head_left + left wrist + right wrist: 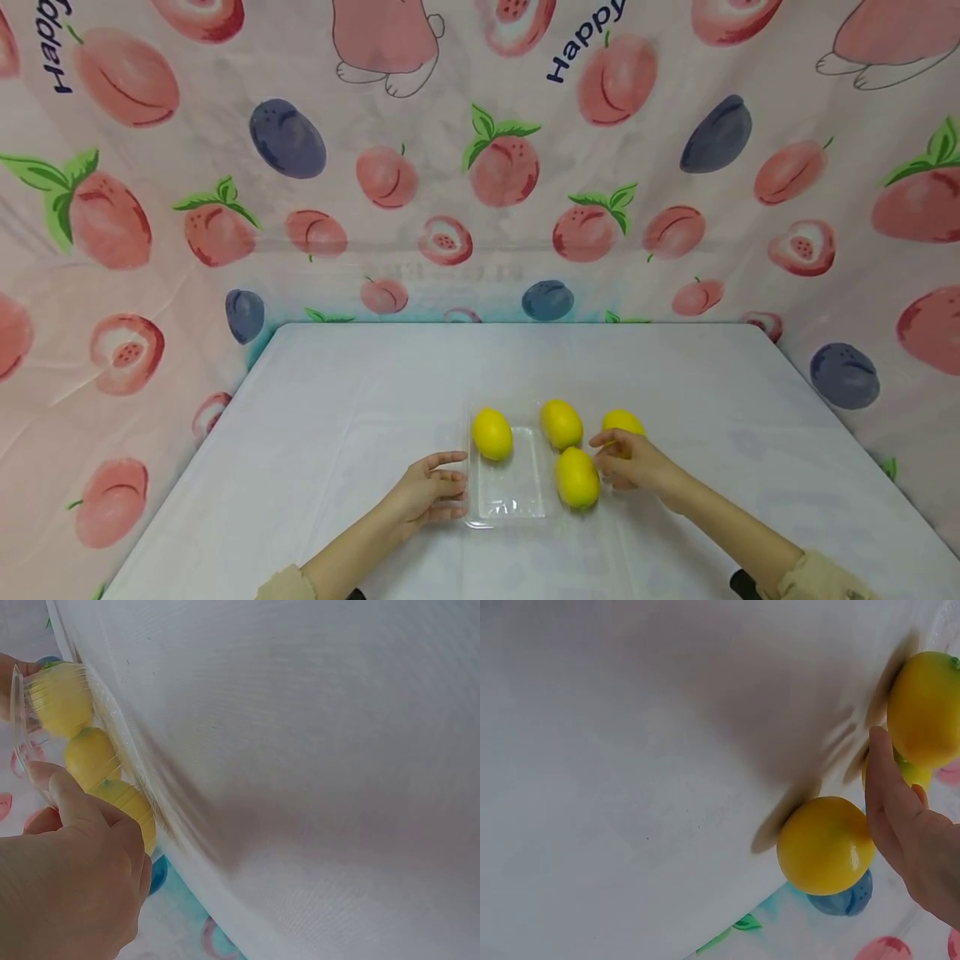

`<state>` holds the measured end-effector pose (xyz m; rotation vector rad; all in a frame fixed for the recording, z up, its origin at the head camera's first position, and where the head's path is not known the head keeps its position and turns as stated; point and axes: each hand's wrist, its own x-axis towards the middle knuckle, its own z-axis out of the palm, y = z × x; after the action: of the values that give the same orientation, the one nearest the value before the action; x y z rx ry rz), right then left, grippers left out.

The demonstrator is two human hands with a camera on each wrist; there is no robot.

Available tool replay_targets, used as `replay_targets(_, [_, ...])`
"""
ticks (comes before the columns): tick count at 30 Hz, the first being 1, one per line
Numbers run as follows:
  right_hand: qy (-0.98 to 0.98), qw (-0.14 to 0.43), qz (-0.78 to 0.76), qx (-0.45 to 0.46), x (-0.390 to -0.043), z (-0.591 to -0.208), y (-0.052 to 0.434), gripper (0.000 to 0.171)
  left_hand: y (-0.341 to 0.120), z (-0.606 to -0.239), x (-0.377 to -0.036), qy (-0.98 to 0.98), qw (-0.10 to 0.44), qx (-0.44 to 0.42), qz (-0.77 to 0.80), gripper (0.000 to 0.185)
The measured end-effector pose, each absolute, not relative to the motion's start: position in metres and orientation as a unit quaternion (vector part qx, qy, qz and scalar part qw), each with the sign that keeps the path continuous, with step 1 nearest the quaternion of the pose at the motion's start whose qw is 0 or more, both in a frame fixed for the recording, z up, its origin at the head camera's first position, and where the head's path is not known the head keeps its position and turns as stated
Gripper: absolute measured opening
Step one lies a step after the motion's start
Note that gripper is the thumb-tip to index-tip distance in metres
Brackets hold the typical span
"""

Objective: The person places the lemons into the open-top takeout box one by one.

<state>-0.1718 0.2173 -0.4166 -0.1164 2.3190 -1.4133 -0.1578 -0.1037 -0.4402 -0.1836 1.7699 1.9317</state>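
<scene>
A clear plastic container point(510, 500) lies on the table with one yellow lemon point(492, 434) in its far left part. My left hand point(426, 493) touches the container's left side with its fingertips; in the left wrist view, that hand point(75, 855) is at the clear rim. Two more lemons, a farther one point(562, 424) and a nearer one point(577, 478), sit by the container's right edge. My right hand point(637, 465), fingers extended, is just right of them and partly covers another lemon point(622, 421). The right wrist view shows its fingers between lemons, gripping none.
A white cloth covers the table point(360, 375). Behind and beside it hangs a pink curtain point(420, 275) printed with peaches and blue fruit. Dark bands show near both sleeves.
</scene>
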Motion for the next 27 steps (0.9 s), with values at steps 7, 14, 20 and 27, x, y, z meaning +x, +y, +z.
replay_targets(7, [0.841, 0.213, -0.495, -0.048, -0.169, -0.417, 0.213, 0.048, -0.102, -0.440, -0.158, 0.652, 0.252, -0.071, 0.712, 0.047])
replay_targets(14, [0.848, 0.219, -0.480, -0.042, -0.171, -0.416, 0.205, 0.051, -0.102, -0.440, -0.159, 0.654, 0.246, -0.077, 0.712, 0.048])
replay_targets(20, [0.840, 0.231, -0.489, -0.041, -0.175, -0.416, 0.203, 0.050, -0.103, -0.440, -0.159, 0.654, 0.248, -0.071, 0.711, 0.048])
replay_targets(27, [0.826, 0.251, -0.504, -0.030, -0.175, -0.418, 0.202, 0.052, -0.103, -0.442, -0.159, 0.652, 0.250, -0.075, 0.711, 0.048])
